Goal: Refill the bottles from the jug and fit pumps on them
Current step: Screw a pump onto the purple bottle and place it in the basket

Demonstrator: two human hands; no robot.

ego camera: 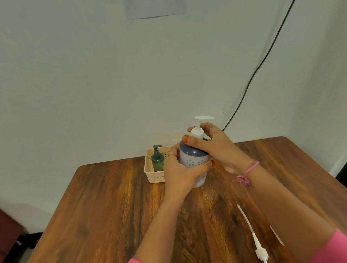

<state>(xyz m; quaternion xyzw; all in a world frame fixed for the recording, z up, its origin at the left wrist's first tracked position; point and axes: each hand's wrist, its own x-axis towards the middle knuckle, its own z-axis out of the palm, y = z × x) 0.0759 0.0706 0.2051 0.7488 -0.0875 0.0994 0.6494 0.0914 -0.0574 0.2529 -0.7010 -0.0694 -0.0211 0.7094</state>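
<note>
Left hand (180,172) grips bottle (193,161) steady on worktop (112,208) so right hand (213,142), pinching pump (198,129), can seat it

One head cam, that's all I get.
It looks forward and down at the brown wooden table (104,209), close in, pale wall (81,76) behind.

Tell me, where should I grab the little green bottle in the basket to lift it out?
Pinch the green bottle by its neck, just under the pump head, coming straight down from above. It stands upright in the basket, whose walls hide its lower body, and the left hand crowds its right side, so the top is probably the easiest way in.
</note>
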